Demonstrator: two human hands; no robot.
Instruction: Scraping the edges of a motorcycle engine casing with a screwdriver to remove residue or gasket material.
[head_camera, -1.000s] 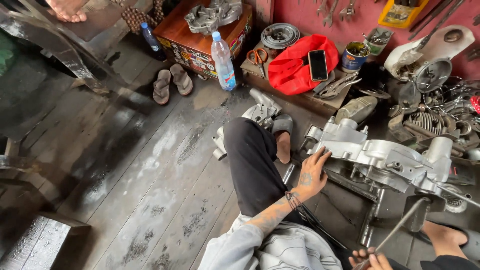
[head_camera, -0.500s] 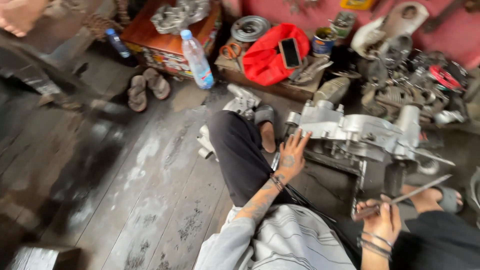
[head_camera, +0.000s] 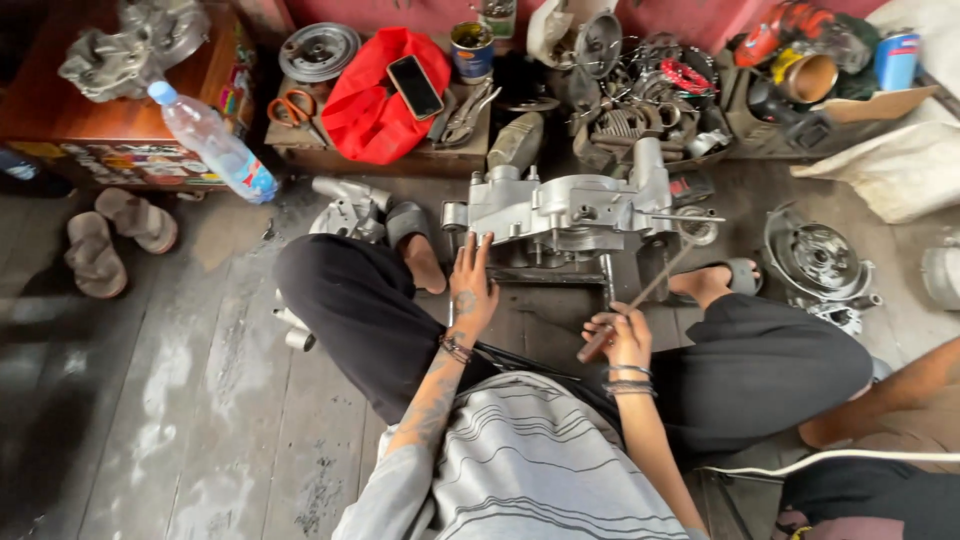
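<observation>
I sit on a wooden floor with a silver engine case (head_camera: 570, 210) standing between my legs. My left hand (head_camera: 470, 285) rests flat against the case's near left side, fingers spread. My right hand (head_camera: 620, 335) is closed around the wooden handle of a long thin tool (head_camera: 640, 295), whose metal shaft points up and right toward the case's right end.
A low wooden bench at the back holds a red cloth (head_camera: 370, 100) with a phone (head_camera: 415, 85), scissors (head_camera: 295, 108), pliers and a tin. A plastic water bottle (head_camera: 215, 145) leans on a crate. Sandals (head_camera: 115, 235) lie left; engine parts (head_camera: 820, 260) crowd the right.
The view has swung right and centred on the engine case. My right hand has raised the tool from low at my side toward the case. My left hand stays on the case.
</observation>
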